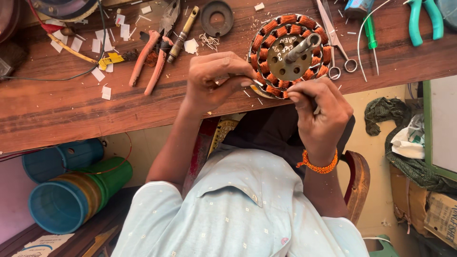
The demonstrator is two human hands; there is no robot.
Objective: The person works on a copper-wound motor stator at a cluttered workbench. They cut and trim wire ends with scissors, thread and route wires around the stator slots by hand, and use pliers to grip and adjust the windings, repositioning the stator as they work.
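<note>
At the far left, below the tabletop [57, 114], a stack of blue and green plastic buckets [71, 195] lies on its side on the floor, out of the way. On the tabletop itself, small white paper slips [97, 74] lie scattered around a yellow-tipped tool, and orange-handled pliers [150, 62] rest beside a brass-coloured tool [182, 34], all within an arm's reach. A dark metal ring [216, 18] sits further back. The left hand [214, 81] is curled, thumb and forefinger pressed together on something thin at the rim of the stator; what exactly it pinches is too small to tell, perhaps a fine wire or strip. The stator [290, 54], a round core ringed with copper-orange coils and a steel shaft rising from its middle, sits at the near edge of the tabletop, likely so both hands can reach its rim without stretching. The right hand [321, 112], an orange thread band at its wrist, is closed around a slim tool whose tip meets the coils at the same near rim. Scissors [339, 45] lie just right of the stator, then a green screwdriver [371, 35] and teal-handled pliers [423, 19].
</note>
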